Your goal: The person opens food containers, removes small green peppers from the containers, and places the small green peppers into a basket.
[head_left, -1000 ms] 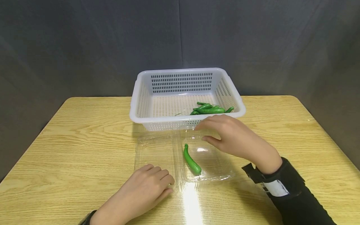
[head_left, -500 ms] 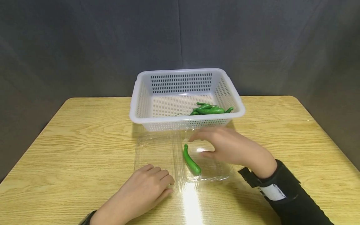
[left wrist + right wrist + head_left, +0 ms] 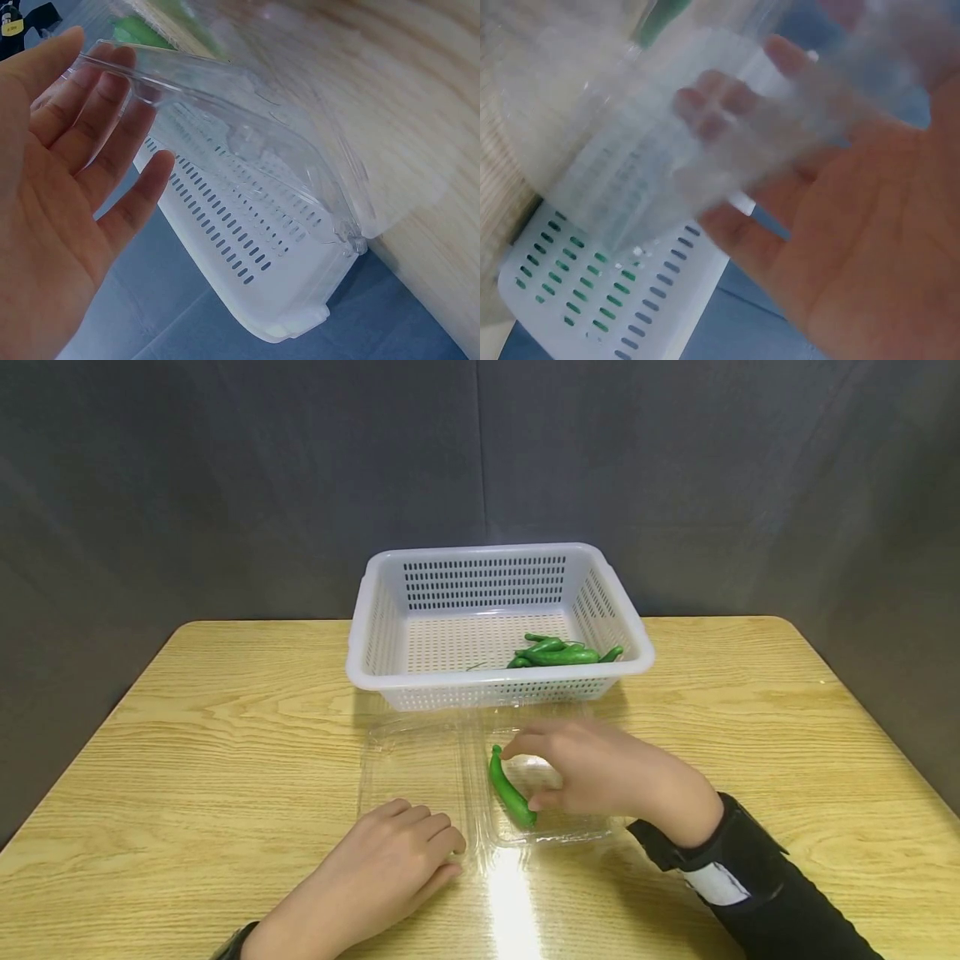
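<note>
A curved green chili pepper (image 3: pixel 510 793) lies in the right half of an opened clear plastic clamshell box (image 3: pixel 420 760) on the table. Over that same half hovers my right hand (image 3: pixel 592 768), with nothing held; its index finger is near the pepper's stem end and its thumb near the thick end. My left hand (image 3: pixel 397 860) rests at the near edge of the box's left half. In the left wrist view, the relaxed fingers of the left hand (image 3: pixel 90 150) touch the clear rim. The right wrist view shows the right hand (image 3: pixel 840 225) behind the box's clear side wall.
Behind the box stands a white slotted basket (image 3: pixel 480 678), its front right corner holding several green peppers (image 3: pixel 558 653). The wooden table (image 3: pixel 225 760) ends at a dark grey cloth backdrop (image 3: pixel 300 485). Bright glare lies in front of the box.
My right hand has moved from beside the basket's front rim down and toward me, over the pepper in the box. The left hand, the box and the basket have stayed in place.
</note>
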Available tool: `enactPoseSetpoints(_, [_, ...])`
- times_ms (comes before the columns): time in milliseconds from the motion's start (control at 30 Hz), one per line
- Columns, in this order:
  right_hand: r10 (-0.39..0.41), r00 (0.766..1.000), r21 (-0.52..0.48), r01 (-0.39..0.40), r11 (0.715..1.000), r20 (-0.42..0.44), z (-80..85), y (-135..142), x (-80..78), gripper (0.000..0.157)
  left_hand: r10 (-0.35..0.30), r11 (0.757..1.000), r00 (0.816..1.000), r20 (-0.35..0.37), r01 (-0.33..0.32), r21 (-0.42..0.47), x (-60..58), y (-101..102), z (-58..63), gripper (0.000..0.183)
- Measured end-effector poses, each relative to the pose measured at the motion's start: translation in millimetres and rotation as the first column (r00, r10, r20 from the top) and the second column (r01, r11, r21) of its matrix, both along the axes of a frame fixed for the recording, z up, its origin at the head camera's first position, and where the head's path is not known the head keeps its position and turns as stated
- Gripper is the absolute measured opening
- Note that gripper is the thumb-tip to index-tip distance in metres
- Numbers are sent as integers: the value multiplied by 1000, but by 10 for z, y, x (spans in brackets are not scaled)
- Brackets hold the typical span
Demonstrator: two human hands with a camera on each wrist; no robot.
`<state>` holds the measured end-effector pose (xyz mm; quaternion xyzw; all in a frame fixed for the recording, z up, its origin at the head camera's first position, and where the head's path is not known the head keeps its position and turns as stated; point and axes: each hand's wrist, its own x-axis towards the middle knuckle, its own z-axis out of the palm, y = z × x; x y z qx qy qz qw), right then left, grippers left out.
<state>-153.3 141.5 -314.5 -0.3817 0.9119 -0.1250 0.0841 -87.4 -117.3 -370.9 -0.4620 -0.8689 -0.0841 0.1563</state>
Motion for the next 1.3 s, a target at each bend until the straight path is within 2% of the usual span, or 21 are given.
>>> enactPoseSetpoints(133, [7, 1000, 33, -8, 999, 16, -4, -23, 38, 52, 5, 1000, 1000, 2, -5, 1, 5, 0, 2, 14])
enactPoseSetpoints(300, [60, 998, 53, -59, 997, -11, -49, -62, 64, 51, 5, 1000, 1000, -2, -5, 7, 6, 2, 3, 15])
enactPoseSetpoints(433, [66, 997, 71, -64, 995, -28, -103, -107, 92, 50, 9, 1000, 1000, -1, -9, 1, 10, 2, 8, 15])
enactPoseSetpoints(733, [-6, 998, 162, 17, 987, -69, -181, -223, 143, 47, 8, 1000, 1000, -8, -8, -3, 7, 4, 2, 15])
enactPoseSetpoints(967, [-16, 999, 157, 23, 987, -50, -218, -251, 146, 44, 3, 1000, 1000, -7, -3, 6, 4, 0, -3, 14])
enactPoseSetpoints(1300, [-27, 999, 153, 32, 988, -36, -223, -242, 149, 57, 1, 1000, 1000, -18, -1, 8, 14, -1, -5, 14])
